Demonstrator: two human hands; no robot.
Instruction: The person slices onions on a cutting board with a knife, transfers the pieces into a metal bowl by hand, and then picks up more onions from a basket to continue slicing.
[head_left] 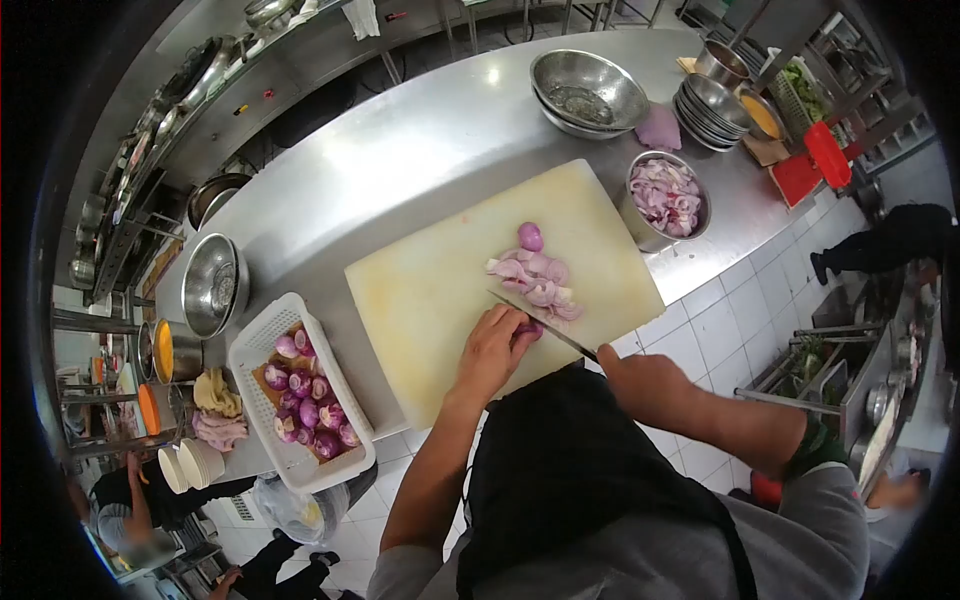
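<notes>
My right hand (pixel 640 380) is wrapped round the handle of a kitchen knife (pixel 556 330), whose blade slants up and left across the cutting board (pixel 430 270). Under the curled fingers of my left hand (pixel 492 348) is a red onion (pixel 530 331), mostly covered by the hand and right beside the blade. Just beyond the blade lies a heap of sliced red onion (pixel 540 280). A whole peeled onion piece (pixel 530 237) sits above that heap. At the board's right stands a metal pot (pixel 650 228) filled with cut onion.
A white plastic basket (pixel 247 362) of red onions stands left of the board. Metal bowls (pixel 590 85) sit at the back and more steel bowls (pixel 215 285) at the left. Stacked bowls (pixel 712 110) and a red container (pixel 826 155) are at the right. Other people are near the edges.
</notes>
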